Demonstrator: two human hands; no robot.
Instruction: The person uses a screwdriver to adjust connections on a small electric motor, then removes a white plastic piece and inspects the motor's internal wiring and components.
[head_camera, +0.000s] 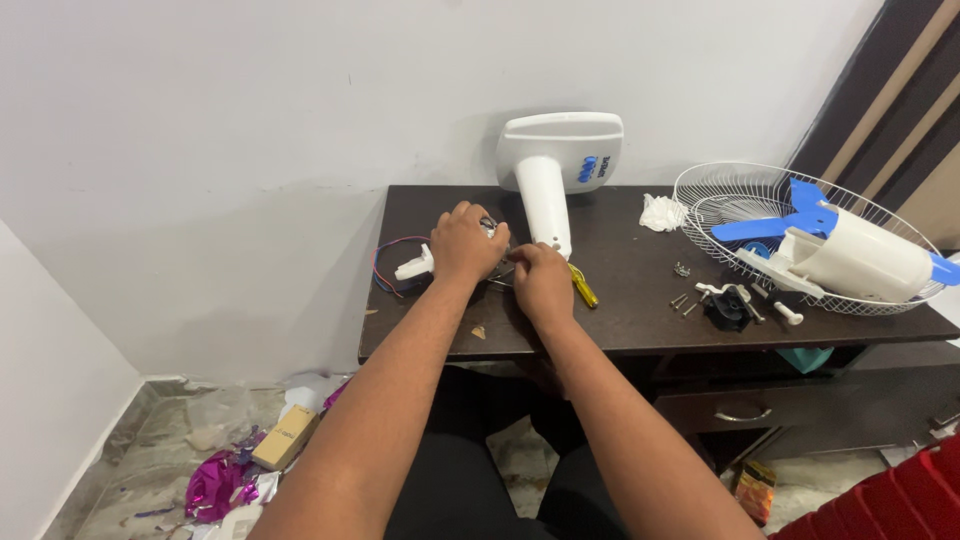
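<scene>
My left hand (464, 243) is closed over a small fan motor part with a white plastic piece (414, 266) and coloured wires (385, 262) sticking out to its left. Close beside it, my right hand (541, 281) pinches something small at the motor part; what it grips is hidden by the fingers. A yellow-handled screwdriver (582, 288) lies on the dark wooden table (620, 320) just right of my right hand. The white fan stand with blue buttons (556, 165) leans against the wall behind my hands.
A wire fan guard (720, 195) holds blue blades (780, 222) and a white motor housing (860, 258) at the right. Loose screws (683, 298), a black part (725, 308) and crumpled white paper (662, 212) lie nearby. Litter and a small box (285, 437) cover the floor.
</scene>
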